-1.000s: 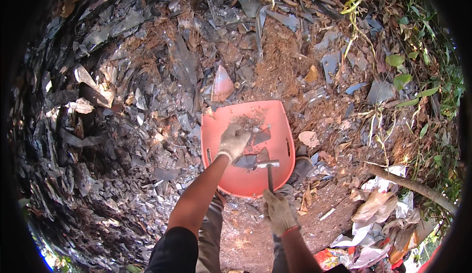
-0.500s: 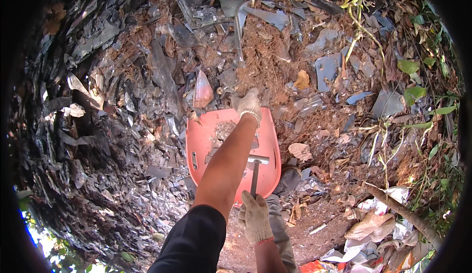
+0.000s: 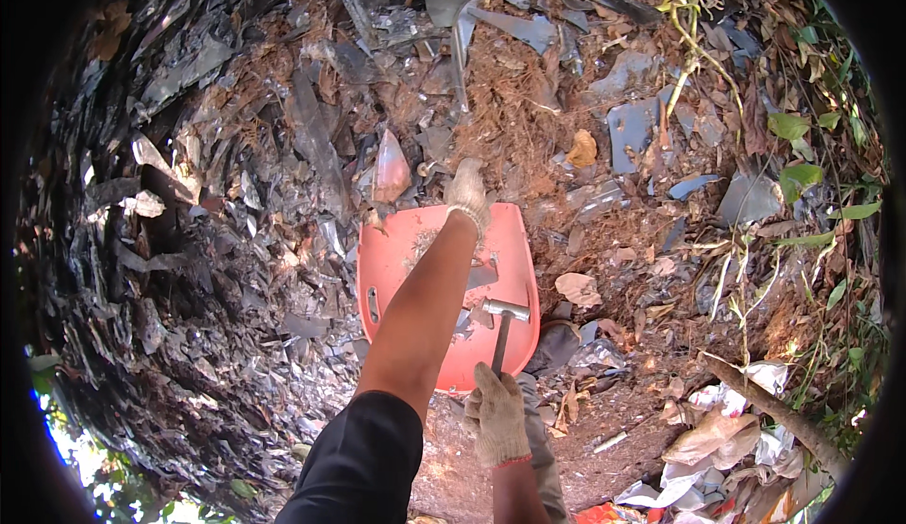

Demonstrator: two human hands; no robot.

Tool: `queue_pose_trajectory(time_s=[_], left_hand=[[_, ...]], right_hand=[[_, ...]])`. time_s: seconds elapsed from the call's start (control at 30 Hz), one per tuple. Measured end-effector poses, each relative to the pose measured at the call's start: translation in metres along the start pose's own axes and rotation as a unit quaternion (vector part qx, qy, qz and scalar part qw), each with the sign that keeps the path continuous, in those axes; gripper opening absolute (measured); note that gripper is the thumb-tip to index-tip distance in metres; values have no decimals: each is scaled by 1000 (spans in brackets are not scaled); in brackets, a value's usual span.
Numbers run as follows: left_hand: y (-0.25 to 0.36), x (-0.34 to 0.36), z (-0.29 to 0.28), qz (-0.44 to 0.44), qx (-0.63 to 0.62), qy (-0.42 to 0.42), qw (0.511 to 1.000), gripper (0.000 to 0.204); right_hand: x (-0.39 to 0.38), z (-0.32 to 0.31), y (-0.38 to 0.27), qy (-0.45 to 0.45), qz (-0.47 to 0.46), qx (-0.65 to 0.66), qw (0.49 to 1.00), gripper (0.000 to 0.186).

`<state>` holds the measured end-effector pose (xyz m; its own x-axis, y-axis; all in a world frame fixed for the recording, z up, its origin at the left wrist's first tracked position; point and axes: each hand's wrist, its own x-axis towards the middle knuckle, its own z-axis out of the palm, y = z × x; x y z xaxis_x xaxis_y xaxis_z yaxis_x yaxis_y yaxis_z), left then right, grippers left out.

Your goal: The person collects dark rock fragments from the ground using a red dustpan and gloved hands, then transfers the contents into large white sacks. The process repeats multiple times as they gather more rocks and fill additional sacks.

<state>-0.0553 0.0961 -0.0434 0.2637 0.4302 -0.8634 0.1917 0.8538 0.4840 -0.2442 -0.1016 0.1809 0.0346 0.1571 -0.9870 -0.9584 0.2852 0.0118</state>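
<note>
A salmon-pink plastic scoop-like tray (image 3: 510,250) with a slot in its left side lies in front of me, holding dirt and a few dark flat shards (image 3: 481,276). My left hand (image 3: 466,192), in a knitted work glove, reaches across the tray to the debris just past its far rim. Its fingers are turned away, so their grip is hidden. Also gloved, my right hand (image 3: 497,415) is wrapped round the dark handle of a hammer (image 3: 502,337). The metal hammer head rests over the near right part of the tray.
Broken flat shards (image 3: 179,316) are heaped on the left. A pointed pinkish piece (image 3: 391,170) stands beyond the tray. Reddish soil with roots (image 3: 514,114) spreads ahead; grey slabs (image 3: 630,133), a cut branch (image 3: 774,411) and crumpled wrappers (image 3: 694,486) lie on the right.
My left hand has shifted slightly left and its forearm has swung left, uncovering more of the shards in the tray. The hammer in my right hand has moved a little to the right.
</note>
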Motion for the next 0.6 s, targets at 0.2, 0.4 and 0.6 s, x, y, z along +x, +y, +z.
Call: queue_pose_trajectory(time_s=[0.2,0.4,0.6], left_hand=[[-5,-5,5,10,-76,22,997,43],[11,-5,3,-28,-69,-75,994,55],[16,-22,12,-79,-101,-89,988,62]], right_hand=[[-12,10,-3,-1,-13,-58,998,32],[-7,11,-7,15,1,-22,1000,29],[-5,10,-14,4,-34,-65,997,30]])
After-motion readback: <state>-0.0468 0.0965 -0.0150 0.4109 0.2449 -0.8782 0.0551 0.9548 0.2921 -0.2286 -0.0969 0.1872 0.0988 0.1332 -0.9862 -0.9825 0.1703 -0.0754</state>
